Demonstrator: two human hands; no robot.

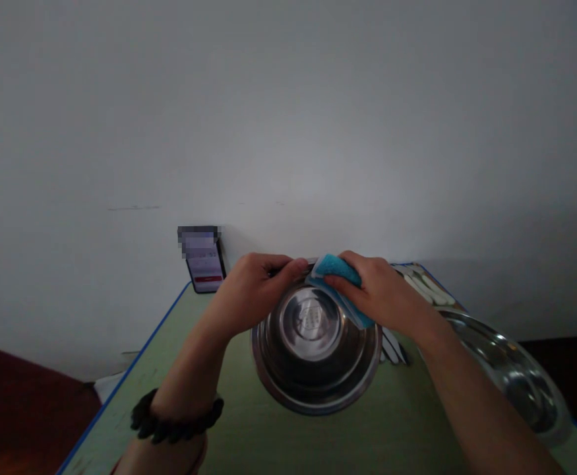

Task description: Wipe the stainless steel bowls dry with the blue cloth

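A shiny metal bowl (312, 379) is in the middle of the head view, its inside facing me, above or on the green table. My left hand (258, 287) grips its upper left rim, thumb over the edge and the other fingers mostly hidden behind. In my right hand (374, 284) is a folded blue cloth (336, 267) with a pale edge, pinched between thumb and fingers. The cloth lies against the bowl's upper right rim. Whether the bowl's base rests on the table cannot be seen.
A phone (205, 260) leans on the wall at the table's back left. To the right is a large metal basin (520, 376), partly behind my right forearm. White-handled utensils (429, 287) lie at the back right. More utensils (393, 348) show beside the bowl. The green table (268, 442) has blue edging.
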